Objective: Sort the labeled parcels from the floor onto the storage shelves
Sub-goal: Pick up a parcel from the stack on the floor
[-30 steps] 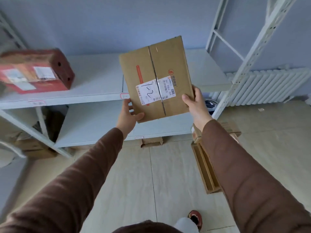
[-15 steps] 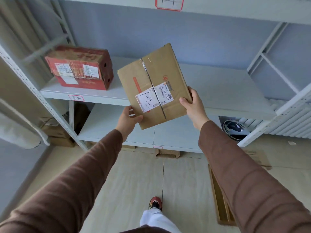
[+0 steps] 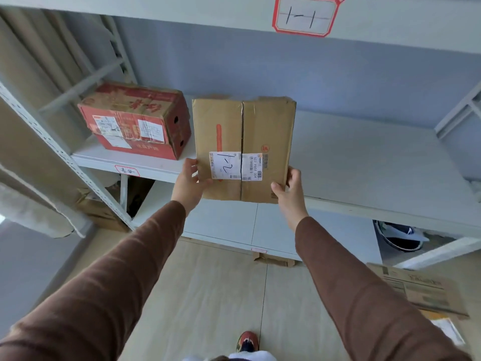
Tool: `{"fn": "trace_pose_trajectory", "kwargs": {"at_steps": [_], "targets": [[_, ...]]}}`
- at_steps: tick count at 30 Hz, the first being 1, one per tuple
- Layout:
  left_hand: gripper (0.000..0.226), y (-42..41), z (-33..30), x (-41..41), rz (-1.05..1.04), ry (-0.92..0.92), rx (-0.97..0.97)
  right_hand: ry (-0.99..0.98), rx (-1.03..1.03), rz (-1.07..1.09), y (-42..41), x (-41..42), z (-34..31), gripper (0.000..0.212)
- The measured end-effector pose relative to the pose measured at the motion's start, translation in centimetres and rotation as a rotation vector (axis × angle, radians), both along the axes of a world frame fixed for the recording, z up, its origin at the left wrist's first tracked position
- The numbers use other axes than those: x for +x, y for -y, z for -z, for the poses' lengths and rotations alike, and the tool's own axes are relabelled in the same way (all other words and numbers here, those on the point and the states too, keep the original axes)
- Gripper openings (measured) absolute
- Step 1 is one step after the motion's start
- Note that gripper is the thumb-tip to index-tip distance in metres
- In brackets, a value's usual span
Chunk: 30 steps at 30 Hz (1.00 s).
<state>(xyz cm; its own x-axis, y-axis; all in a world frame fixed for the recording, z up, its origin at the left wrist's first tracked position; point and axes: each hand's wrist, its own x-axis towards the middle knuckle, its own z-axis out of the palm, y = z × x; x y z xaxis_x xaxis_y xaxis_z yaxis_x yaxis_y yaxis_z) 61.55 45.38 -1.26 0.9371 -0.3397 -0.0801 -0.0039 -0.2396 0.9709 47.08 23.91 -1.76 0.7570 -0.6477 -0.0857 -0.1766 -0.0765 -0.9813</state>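
The left hand (image 3: 188,184) and right hand (image 3: 289,192) grip the near corners of the brown parcel (image 3: 243,148), thumbs on top. Beyond the hands, the parcel extends over the middle shelf (image 3: 364,162), just right of the red box (image 3: 135,119)

both arms wear long brown sleeves of soft knit-like cloth, creased along their length, each ending at the wrist; the left hand (image 3: 188,184) and right hand (image 3: 289,192) are bare; lower down shows a red-brown shoe (image 3: 247,340) with a dark opening; white trouser cloth (image 3: 250,356) sits at the bottom edge
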Motion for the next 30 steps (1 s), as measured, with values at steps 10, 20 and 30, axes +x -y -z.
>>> {"fn": "trace_pose_trajectory", "kwargs": {"at_steps": [10,20,30], "targets": [[0.081,2.0,-0.1,3.4,0.126,-0.275,-0.154,0.046,-0.372,0.072,1.4,6.0,-6.1,0.056],[0.032,2.2,4.0,3.1,0.318,-0.766,-0.353,-0.147,-0.992,-0.088,0.4,6.1,-8.5,0.063],[0.071,-0.2,7.2,6.3,0.121,-0.789,-0.213,-0.119,-1.233,-0.119,-0.4,8.5,-6.6,0.057]]}}
